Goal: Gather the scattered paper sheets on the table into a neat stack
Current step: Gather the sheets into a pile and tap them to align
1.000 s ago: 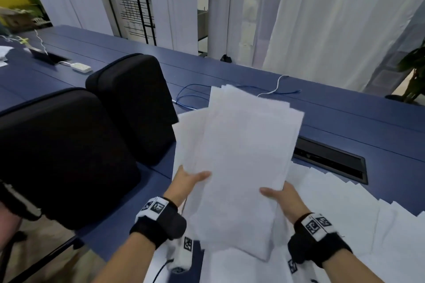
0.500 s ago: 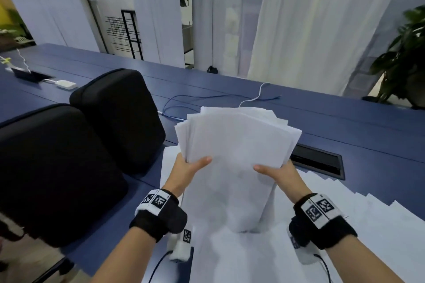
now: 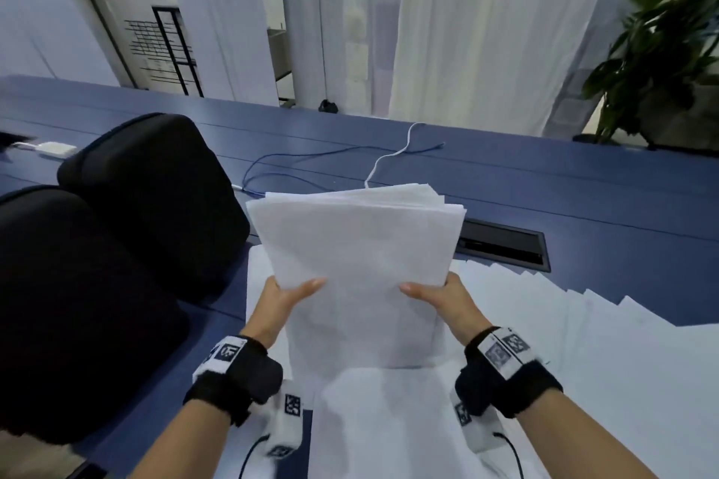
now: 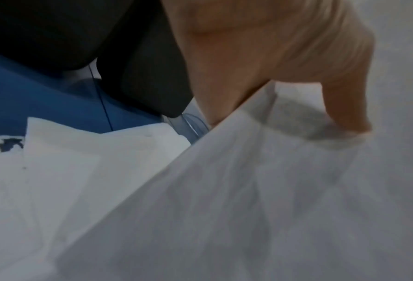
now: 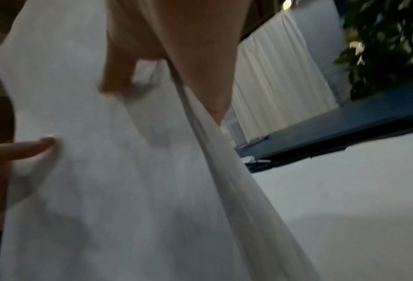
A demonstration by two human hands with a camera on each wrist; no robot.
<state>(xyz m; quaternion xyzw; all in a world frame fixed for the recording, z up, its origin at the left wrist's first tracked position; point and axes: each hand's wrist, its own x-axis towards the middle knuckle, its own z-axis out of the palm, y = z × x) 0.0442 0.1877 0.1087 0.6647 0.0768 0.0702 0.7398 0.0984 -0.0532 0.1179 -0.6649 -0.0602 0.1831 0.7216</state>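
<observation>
Currently, status of the sheaf: a bundle of paper sheets (image 3: 360,245) is held up on end above the table (image 3: 583,187), gripped at its two side edges.
Left hand: the left hand (image 3: 286,297) is clamped on the left edge, thumb laid across the front face; the fingers behind the paper are hidden in the head view, and the left wrist view shows the thumb (image 4: 344,106) pressed onto the sheets.
Right hand: the right hand (image 3: 441,297) grasps the right edge in the same manner, thumb in front.
Change over the last second: the sheets were fanned and skewed, with several corners staggered at the top; they are now drawn far closer together, and only a slight step of edges is left at the upper right corner. Both hands have been shifted outward to the side edges.
Meaning for the task: the held bundle is judged to be nearly squared; a tap of its lower edge on the table would probably finish the alignment.
Work outstanding: loose sheets (image 3: 583,323) are spread in an overlapping row on the table to the right, and more sheets (image 3: 389,420) lie beneath the bundle; these are not yet gathered.
Surroundings: two black chair backs (image 3: 136,206) stand to the left, clear of the paper.
</observation>
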